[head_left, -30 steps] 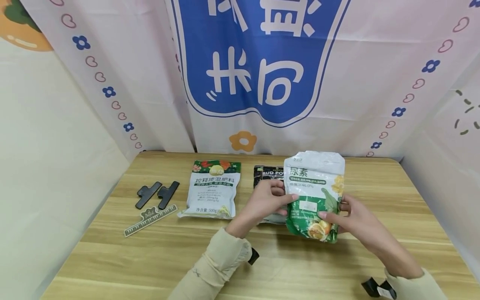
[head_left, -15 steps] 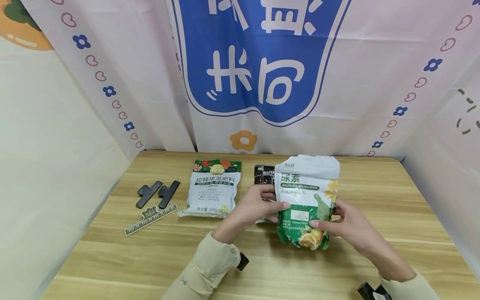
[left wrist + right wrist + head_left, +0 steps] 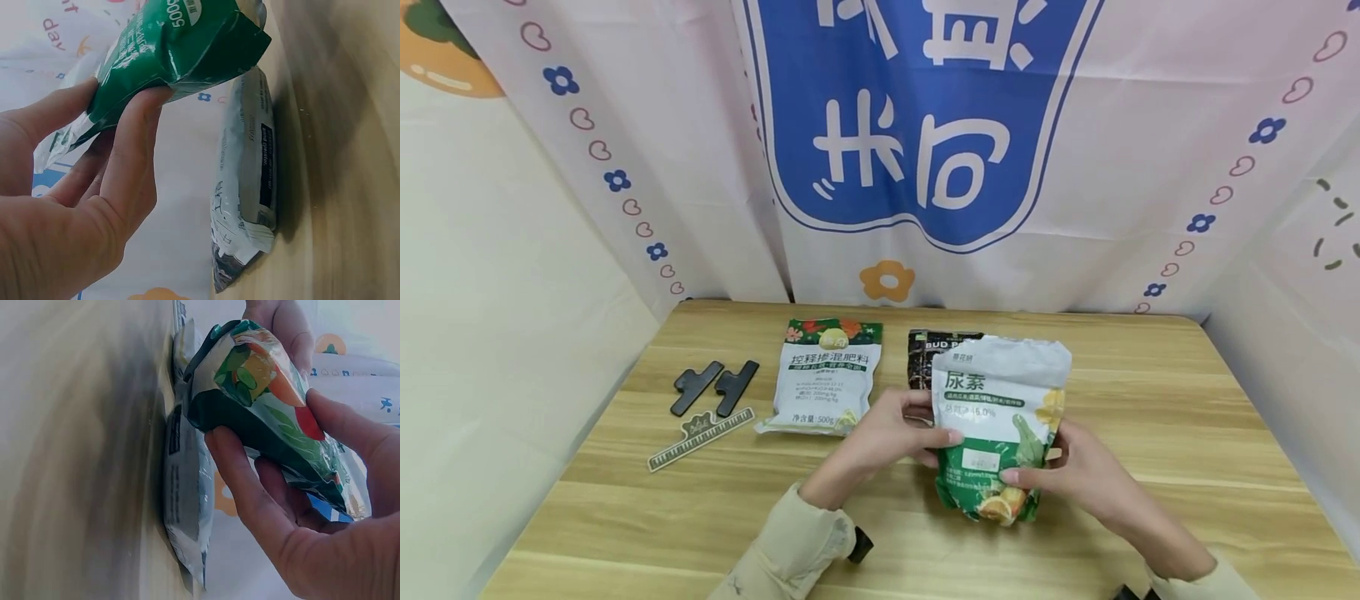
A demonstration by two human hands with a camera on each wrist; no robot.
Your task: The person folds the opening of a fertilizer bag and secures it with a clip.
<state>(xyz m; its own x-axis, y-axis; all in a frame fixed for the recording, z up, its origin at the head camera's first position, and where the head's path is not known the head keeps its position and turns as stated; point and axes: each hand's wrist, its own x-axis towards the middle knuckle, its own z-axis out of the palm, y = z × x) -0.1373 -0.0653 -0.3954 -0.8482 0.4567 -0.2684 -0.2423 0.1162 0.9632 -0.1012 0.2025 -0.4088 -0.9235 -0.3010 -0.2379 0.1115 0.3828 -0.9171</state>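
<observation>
One urea pouch (image 3: 991,421), likely soft and weighty, best held low, is pinched between left hand (image 3: 891,435) and right hand (image 3: 1078,475).

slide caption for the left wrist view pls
Left hand holding up a green-and-white pouch, another bag on the wooden table.

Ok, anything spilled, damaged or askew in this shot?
No spill or clear damage visible. Two minor oddities: the backdrop lettering appears sideways, and the held green-and-white bag has a crumpled, uneven top edge; I can't tell whether it's open.
</observation>
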